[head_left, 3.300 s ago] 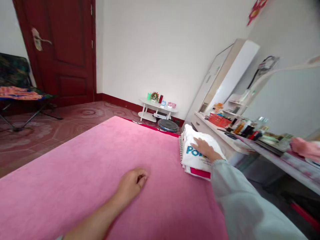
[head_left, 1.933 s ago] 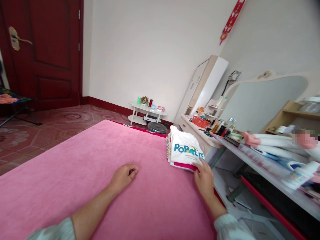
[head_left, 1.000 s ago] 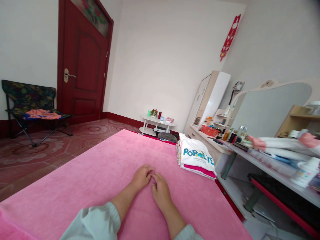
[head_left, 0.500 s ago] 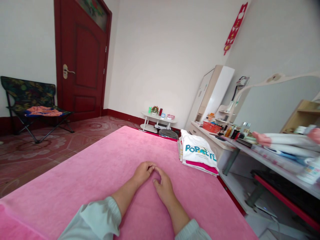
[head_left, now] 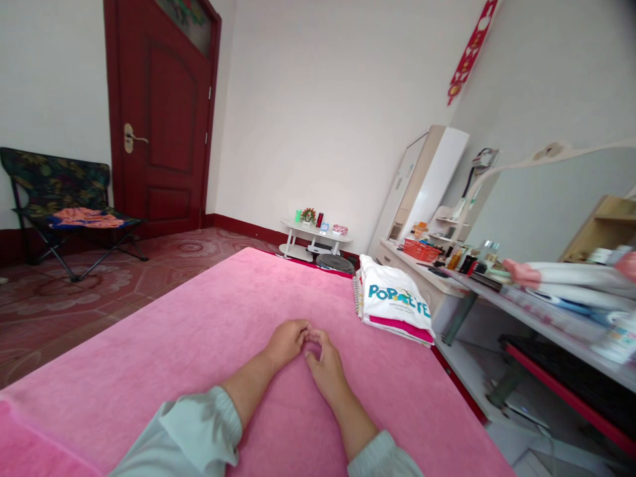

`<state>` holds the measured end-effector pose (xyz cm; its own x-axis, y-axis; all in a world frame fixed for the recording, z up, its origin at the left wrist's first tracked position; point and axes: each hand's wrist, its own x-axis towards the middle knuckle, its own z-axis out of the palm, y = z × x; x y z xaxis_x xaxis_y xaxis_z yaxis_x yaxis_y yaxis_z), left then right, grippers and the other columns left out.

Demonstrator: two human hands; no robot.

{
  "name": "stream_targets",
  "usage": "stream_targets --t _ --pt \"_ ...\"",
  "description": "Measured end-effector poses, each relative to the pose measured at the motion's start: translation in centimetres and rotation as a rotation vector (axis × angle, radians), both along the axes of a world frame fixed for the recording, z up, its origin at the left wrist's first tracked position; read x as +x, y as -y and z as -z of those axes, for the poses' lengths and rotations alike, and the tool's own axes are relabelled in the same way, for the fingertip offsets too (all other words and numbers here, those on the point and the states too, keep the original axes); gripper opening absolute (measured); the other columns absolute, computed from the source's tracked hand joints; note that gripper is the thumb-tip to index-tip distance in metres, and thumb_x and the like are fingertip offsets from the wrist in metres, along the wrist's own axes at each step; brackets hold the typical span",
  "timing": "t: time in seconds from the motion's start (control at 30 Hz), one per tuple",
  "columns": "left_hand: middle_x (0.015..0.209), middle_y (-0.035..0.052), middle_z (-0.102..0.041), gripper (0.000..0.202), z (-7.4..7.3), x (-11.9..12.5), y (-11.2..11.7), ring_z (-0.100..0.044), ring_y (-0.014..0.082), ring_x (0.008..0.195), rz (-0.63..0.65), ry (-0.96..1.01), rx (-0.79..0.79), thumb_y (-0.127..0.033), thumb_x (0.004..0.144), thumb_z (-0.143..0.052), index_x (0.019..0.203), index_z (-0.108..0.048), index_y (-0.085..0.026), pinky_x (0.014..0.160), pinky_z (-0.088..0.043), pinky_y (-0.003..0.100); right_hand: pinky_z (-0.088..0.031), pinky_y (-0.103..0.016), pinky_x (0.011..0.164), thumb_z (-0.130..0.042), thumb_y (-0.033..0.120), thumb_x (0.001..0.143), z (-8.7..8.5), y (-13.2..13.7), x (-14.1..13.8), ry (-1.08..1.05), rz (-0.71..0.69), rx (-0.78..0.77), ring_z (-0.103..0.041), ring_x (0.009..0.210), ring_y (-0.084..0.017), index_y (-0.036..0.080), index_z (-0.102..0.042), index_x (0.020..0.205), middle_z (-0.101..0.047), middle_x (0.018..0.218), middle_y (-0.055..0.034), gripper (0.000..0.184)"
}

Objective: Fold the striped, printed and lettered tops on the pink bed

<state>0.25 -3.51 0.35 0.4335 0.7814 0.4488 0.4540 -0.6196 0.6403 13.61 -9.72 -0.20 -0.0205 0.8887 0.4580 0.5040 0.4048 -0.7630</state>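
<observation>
My left hand [head_left: 287, 340] and my right hand [head_left: 324, 364] rest side by side on the pink bed cover [head_left: 189, 331], fingertips touching. Both have their fingers curled loosely inward and I see nothing held in either. A stack of folded clothes [head_left: 392, 301], topped by a white shirt with teal lettering over a pink garment, lies at the right edge of the bed, a forearm's length beyond my right hand. A spiral-bound edge shows on the stack's left side.
A cluttered dressing table [head_left: 497, 291] with a mirror stands right of the bed. A small white table [head_left: 314, 236] and a round grey disc [head_left: 335, 264] lie past the bed's far end. A folding chair [head_left: 59, 199] and red door [head_left: 159, 119] are at left.
My right hand left the folded stack and came to rest beside my left hand at the bed's middle. The view lifted and swung left. Over the last half second the hands barely moved.
</observation>
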Motion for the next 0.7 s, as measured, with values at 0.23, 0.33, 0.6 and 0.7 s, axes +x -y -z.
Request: stream_targets --t 0.23,0.33,0.6,0.7 --pt "0.077 0.003 -0.066 0.02 -0.4 0.0 0.5 -0.058 0.0159 0.071 -0.069 -0.119 0.077 -0.011 0.079 -0.045 0.078 -0.063 -0.019 0.063 -0.035 0.024 -0.045 -0.038 0.098 -0.05 0.01 0.07 0.3 -0.1 0.1 -0.016 -0.002 -0.019 -0.06 0.107 -0.019 0.019 -0.053 0.11 -0.064 0.112 -0.0073 0.042" --pt "0.077 0.0025 -0.067 0.018 -0.5 -0.1 0.5 -0.058 0.0159 0.07 -0.076 -0.117 0.084 -0.012 0.078 -0.046 0.078 -0.062 -0.02 0.062 -0.035 0.024 -0.045 -0.038 0.098 -0.051 0.01 0.07 0.3 -0.1 0.1 -0.017 -0.004 -0.023 -0.06 0.107 -0.019 0.021 -0.053 0.111 -0.064 0.112 -0.0062 0.042" --pt "0.073 0.0011 -0.067 0.015 0.4 0.0 -0.3 -0.06 0.014 0.068 -0.022 0.177 -0.144 -0.013 0.076 -0.049 0.079 -0.063 -0.017 0.065 -0.043 0.023 -0.043 -0.037 0.099 -0.049 0.006 0.068 -0.7 0.5 0.0 0.023 -0.039 -0.007 -0.059 0.107 -0.018 0.021 -0.053 0.115 -0.064 0.114 -0.0047 0.049" --pt "0.072 0.0008 -0.068 0.014 1.0 0.1 -0.9 -0.061 0.0143 0.069 0.024 0.321 -0.208 -0.012 0.074 -0.049 0.077 -0.062 -0.016 0.066 -0.046 0.024 -0.042 -0.037 0.1 -0.049 0.004 0.067 -0.7 0.4 0.0 0.024 -0.065 0.004 -0.058 0.108 -0.017 0.023 -0.053 0.119 -0.064 0.116 -0.0037 0.056"
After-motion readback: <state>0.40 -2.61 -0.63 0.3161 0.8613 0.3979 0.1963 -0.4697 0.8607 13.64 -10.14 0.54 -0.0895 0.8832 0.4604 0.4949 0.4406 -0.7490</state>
